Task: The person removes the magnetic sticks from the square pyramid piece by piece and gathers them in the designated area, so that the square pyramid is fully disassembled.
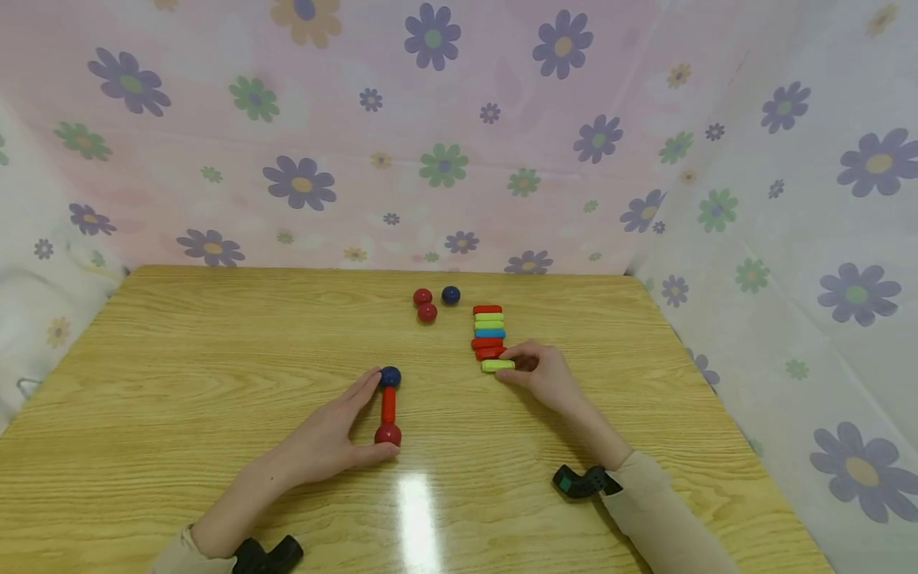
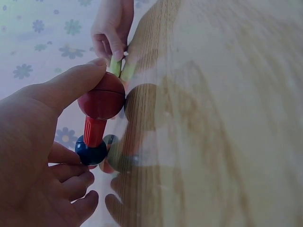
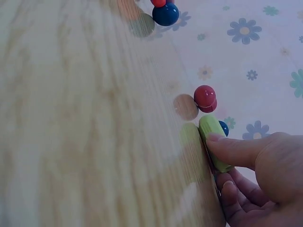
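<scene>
In the head view my left hand [image 1: 326, 437] spans a dumbbell-shaped toy piece on the table: a blue ball [image 1: 390, 377], a red rod [image 1: 389, 406] and a red ball [image 1: 388, 435] in line. The thumb touches the red ball and the fingertips the blue one, as the left wrist view also shows. My right hand [image 1: 548, 379] pinches a yellow-green rod [image 1: 498, 366] between thumb and fingers at its right end. That rod is the nearest of a column of rods, just below a red rod [image 1: 491, 353].
Beyond the hands lie a loose blue ball [image 1: 450, 295] and two red balls, the nearer red ball [image 1: 426, 312] beside the other. A blue rod [image 1: 490, 334] lies mid-column among red and yellow-green ones. The wooden table [image 1: 215, 343] ends at a flowered curtain [image 1: 445, 119].
</scene>
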{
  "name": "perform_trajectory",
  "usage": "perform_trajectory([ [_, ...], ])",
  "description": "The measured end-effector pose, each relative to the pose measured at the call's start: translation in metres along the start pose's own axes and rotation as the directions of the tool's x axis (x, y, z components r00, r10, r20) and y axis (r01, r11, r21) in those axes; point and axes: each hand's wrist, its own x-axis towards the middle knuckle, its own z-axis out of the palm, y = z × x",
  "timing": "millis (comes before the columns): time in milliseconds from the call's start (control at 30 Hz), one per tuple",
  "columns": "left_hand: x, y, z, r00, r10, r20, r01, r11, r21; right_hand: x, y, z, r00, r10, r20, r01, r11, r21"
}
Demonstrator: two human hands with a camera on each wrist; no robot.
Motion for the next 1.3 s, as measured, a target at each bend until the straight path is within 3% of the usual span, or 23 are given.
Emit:
perform_trajectory([
  [733,-0.0007,0.0008,0.0005,1.0,0.006,-0.003,-0.006,1.0,0.004,-0.001,0.0043,-0.0013,0.999,-0.029,-0.034,0.03,0.999,0.018],
  [1300,-0.0011,0.0002,0.0004,1.0,0.002,-0.01,-0.002,1.0,0.01,0.001,0.0034,-0.0015,0.998,0.048,-0.051,-0.045,0.998,0.043],
])
